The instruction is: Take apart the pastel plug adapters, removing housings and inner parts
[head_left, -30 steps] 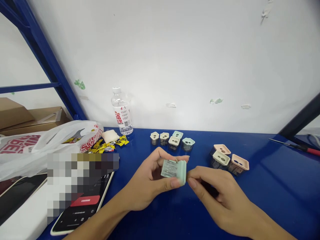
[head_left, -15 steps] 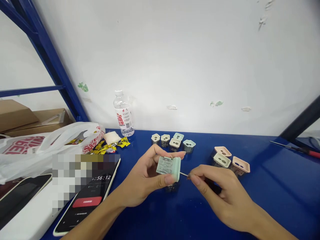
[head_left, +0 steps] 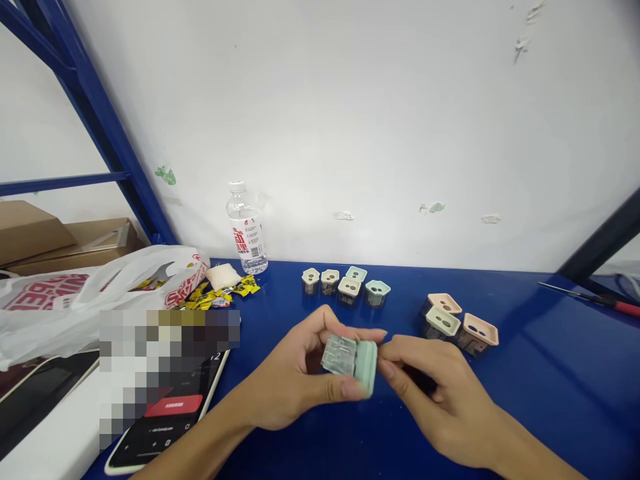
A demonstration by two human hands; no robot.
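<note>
Two hands work above blue table [head_left: 545,380]: L hand [head_left: 290,380] pinches pale-green plastic housing [head_left: 345,357] between thumb and fingers; R hand [head_left: 437,393] has fingertips pressed together at housing edge, approx. on sth hidden. Hold housing steady.

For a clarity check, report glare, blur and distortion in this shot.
Head view: wide-angle distortion tilts the blue frame; soft glare streaks the blue table; a pixelated patch covers part of the phone; the green block looks slightly soft.
</note>
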